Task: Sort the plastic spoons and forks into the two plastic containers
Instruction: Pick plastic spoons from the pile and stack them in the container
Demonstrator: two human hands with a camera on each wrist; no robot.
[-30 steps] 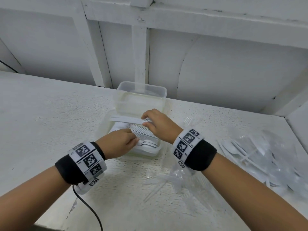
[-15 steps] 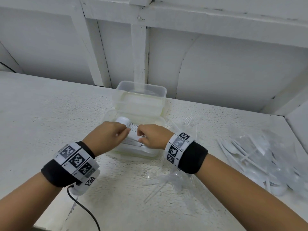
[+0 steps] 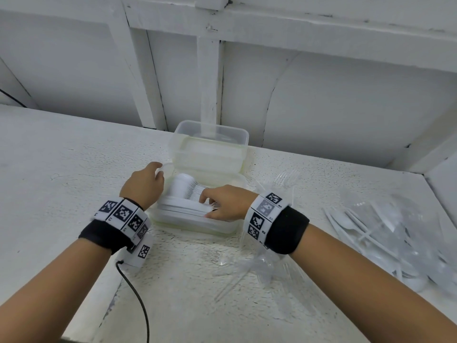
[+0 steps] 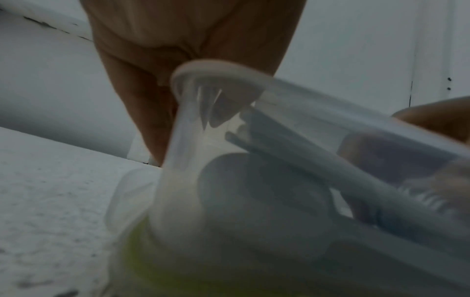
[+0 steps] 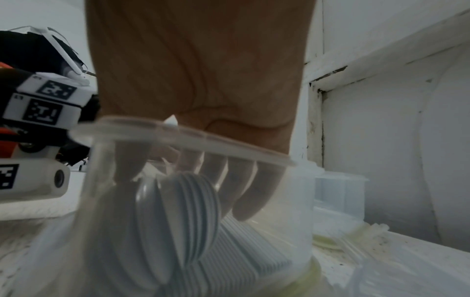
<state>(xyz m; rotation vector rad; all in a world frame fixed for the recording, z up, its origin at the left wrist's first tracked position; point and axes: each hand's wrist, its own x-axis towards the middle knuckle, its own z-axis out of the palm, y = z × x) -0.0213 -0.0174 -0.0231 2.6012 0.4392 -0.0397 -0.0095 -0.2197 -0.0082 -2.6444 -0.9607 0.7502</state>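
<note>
Our left hand (image 3: 144, 185) grips the near container's (image 3: 222, 227) rim. Our right hand (image 3: 223, 203) presses bent fingers on the stacked spoons (image 3: 191, 191) inside. We should push gently, keeping them nested flat.

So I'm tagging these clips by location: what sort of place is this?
Hard to say; probably a plain workroom or storage corner. A rough white-painted counter meets a white panelled wall with chipped paint, and only plastic containers and bagged cutlery sit there.

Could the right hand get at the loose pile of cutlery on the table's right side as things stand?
Probably yes: the right hand rests on the stacked spoons and the table between it and that pile looks unobstructed.
</note>
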